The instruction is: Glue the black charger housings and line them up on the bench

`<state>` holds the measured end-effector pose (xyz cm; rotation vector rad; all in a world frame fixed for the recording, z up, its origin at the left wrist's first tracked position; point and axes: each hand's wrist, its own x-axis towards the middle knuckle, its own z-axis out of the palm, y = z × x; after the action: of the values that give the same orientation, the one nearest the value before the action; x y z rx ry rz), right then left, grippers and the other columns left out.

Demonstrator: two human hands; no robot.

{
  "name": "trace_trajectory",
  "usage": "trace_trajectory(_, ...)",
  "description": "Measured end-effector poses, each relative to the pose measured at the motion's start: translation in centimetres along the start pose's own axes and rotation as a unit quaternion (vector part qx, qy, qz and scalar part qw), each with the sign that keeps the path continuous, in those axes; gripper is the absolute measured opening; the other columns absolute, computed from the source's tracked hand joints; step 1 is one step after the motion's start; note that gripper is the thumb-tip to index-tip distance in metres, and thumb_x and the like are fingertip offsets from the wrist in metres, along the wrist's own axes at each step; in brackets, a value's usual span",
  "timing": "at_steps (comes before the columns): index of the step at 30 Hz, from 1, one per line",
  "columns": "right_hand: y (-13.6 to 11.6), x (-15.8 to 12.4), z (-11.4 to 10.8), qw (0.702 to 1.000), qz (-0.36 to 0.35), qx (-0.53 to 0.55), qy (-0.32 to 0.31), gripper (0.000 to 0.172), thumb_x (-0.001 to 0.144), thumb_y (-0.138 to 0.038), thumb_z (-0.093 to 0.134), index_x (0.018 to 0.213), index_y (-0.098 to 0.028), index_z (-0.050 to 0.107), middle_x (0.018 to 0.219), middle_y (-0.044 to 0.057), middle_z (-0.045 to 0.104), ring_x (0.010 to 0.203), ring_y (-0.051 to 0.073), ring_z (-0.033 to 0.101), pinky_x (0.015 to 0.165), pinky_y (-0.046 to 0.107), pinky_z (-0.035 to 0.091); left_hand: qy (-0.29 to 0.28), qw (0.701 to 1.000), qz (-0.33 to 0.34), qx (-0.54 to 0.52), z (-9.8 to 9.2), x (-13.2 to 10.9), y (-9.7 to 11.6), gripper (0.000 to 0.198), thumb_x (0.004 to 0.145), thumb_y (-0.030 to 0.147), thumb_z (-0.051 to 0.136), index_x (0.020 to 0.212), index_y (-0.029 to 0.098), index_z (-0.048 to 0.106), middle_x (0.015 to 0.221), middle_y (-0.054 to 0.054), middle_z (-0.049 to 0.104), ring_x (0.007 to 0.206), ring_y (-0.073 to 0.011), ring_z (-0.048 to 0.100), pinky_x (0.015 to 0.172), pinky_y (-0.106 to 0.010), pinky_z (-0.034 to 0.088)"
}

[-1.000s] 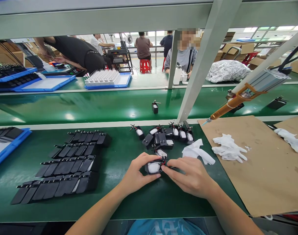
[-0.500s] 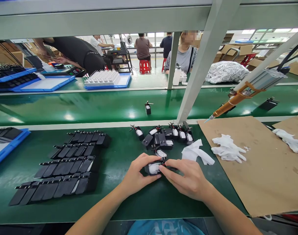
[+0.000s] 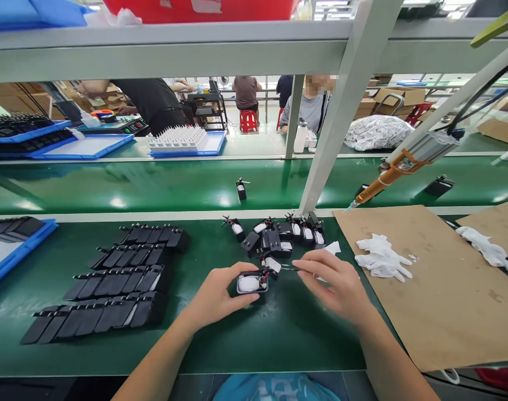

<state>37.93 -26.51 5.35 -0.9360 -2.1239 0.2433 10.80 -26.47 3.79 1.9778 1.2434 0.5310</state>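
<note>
My left hand (image 3: 220,292) grips a small black open-topped case (image 3: 253,284), thumb and fingers on opposite sides. Inside it sit a white block and thin red and black wires. To its right, my right hand (image 3: 335,281) pinches tweezers (image 3: 288,268), whose thin tips point left, apart from the case in my left hand. Just beyond lies another case with a white insert (image 3: 273,265), close to the tips. Behind that is a loose cluster of similar black cases (image 3: 272,240), several with white inserts and wires showing. White cloth (image 3: 332,248) is partly hidden behind my right hand.
Rows of closed black cases (image 3: 112,284) stand at left, beside a blue-edged tray (image 3: 24,250). White gloves (image 3: 381,257) lie on cardboard (image 3: 429,312) at right. An orange tool (image 3: 379,184) hangs above. A single case (image 3: 241,190) sits on the green belt (image 3: 174,186).
My right hand has drawn away to the right from the case, and the tweezer tips now show. My left hand has shifted slightly left with the case. The view has tilted upward.
</note>
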Motion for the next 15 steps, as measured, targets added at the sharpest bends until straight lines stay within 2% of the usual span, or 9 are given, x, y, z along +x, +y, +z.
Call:
trace_trajectory(2, 0.4, 0.0, -1.0, 0.993, 0.027, 0.008, -0.111, 0.021, 0.090, -0.018, 0.051, 0.106, -0.025, 0.062, 0.094, 0.003, 0.065, 0.076, 0.011, 0.063, 0.064, 0.023, 0.048, -0.013, 0.999, -0.037, 0.025, -0.4, -1.1, -0.3, 0.035, 0.080, 0.036, 0.064, 0.113, 0.028, 0.056, 0.107, 0.001, 0.069, 0.090, -0.0210, 0.066, 0.078, -0.029, 0.048)
trace_trajectory(4, 0.6, -0.3, -1.2, 0.974, 0.052, -0.020, -0.220, 0.020, 0.092, -0.025, 0.047, 0.104, -0.027, 0.063, 0.094, 0.000, 0.065, 0.073, 0.011, 0.063, 0.063, 0.025, 0.047, -0.009, 0.997, -0.073, 0.037, -0.2, -2.3, -1.0, 0.032, 0.080, 0.036, 0.063, 0.111, 0.028, 0.055, 0.110, 0.001, 0.068, 0.094, -0.0221, 0.065, 0.078, -0.029, 0.048)
trace_trajectory(7, 1.2, -1.1, 0.1, 0.939, 0.076, -0.109, -0.318, 0.024, 0.093, -0.027, 0.042, 0.097, -0.027, 0.065, 0.091, 0.000, 0.066, 0.068, 0.014, 0.065, 0.058, 0.027, 0.046, 0.003, 0.993, -0.117, 0.018, 0.5, -3.8, -2.2, 0.029, 0.080, 0.036, 0.062, 0.107, 0.028, 0.055, 0.109, 0.000, 0.068, 0.100, -0.0233, 0.064, 0.083, -0.030, 0.048)
trace_trajectory(9, 1.9, -1.8, 1.4, 0.924, 0.083, -0.150, -0.342, 0.024, 0.092, -0.023, 0.042, 0.092, -0.024, 0.066, 0.087, 0.002, 0.066, 0.066, 0.016, 0.065, 0.053, 0.028, 0.044, 0.008, 0.991, -0.134, -0.012, 0.8, -4.3, -2.8, 0.034, 0.079, 0.038, 0.064, 0.109, 0.028, 0.055, 0.114, -0.001, 0.066, 0.105, -0.0238, 0.062, 0.089, -0.032, 0.047)
trace_trajectory(11, 2.5, -2.3, 2.4, 0.920, 0.093, -0.171, -0.340, 0.023, 0.089, -0.018, 0.044, 0.089, -0.021, 0.067, 0.083, 0.004, 0.066, 0.069, 0.020, 0.066, 0.052, 0.029, 0.044, 0.009, 0.989, -0.140, -0.050, 0.8, -4.2, -3.2, 0.045, 0.077, 0.041, 0.067, 0.117, 0.028, 0.053, 0.123, -0.002, 0.062, 0.114, -0.0243, 0.057, 0.097, -0.034, 0.043)
trace_trajectory(13, 2.8, -2.5, 2.6, 0.920, 0.100, -0.183, -0.330, 0.022, 0.088, -0.017, 0.046, 0.094, -0.019, 0.067, 0.087, 0.007, 0.067, 0.076, 0.023, 0.067, 0.056, 0.030, 0.046, 0.006, 0.986, -0.140, -0.096, 0.8, -3.6, -3.4, 0.050, 0.078, 0.044, 0.065, 0.123, 0.029, 0.051, 0.129, -0.004, 0.059, 0.119, -0.0242, 0.053, 0.103, -0.036, 0.040)
trace_trajectory(15, 2.5, -2.1, 1.9, 0.927, 0.098, -0.181, -0.315, 0.024, 0.090, -0.022, 0.045, 0.104, -0.020, 0.065, 0.097, 0.008, 0.067, 0.083, 0.022, 0.068, 0.063, 0.031, 0.050, 0.002, 0.979, -0.132, -0.154, 0.9, -2.7, -3.6, 0.045, 0.082, 0.044, 0.060, 0.123, 0.027, 0.053, 0.128, -0.006, 0.060, 0.119, -0.0232, 0.054, 0.102, -0.036, 0.041)
